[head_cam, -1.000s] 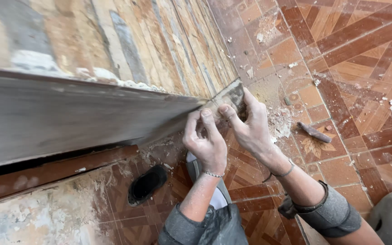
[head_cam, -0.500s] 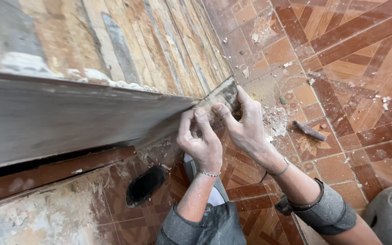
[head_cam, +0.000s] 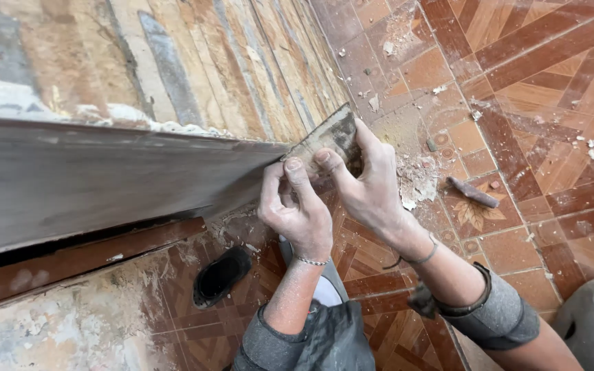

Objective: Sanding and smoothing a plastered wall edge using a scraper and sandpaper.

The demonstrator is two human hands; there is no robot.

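Both your hands pinch the scraper blade (head_cam: 328, 137) against the end of the grey tile (head_cam: 104, 182). Your left hand (head_cam: 295, 213) is curled, thumb up on the blade's near corner; your right hand (head_cam: 369, 185) reaches over, fingers wrapped behind it. Forearms angle up from below. A chisel (head_cam: 472, 192) lies on the floor right of your right hand.

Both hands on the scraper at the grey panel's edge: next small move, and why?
Probably draw the scraper further along the grey panel edge. Both the left hand and right hand pinch it there, and pale crusted residue lines that edge.
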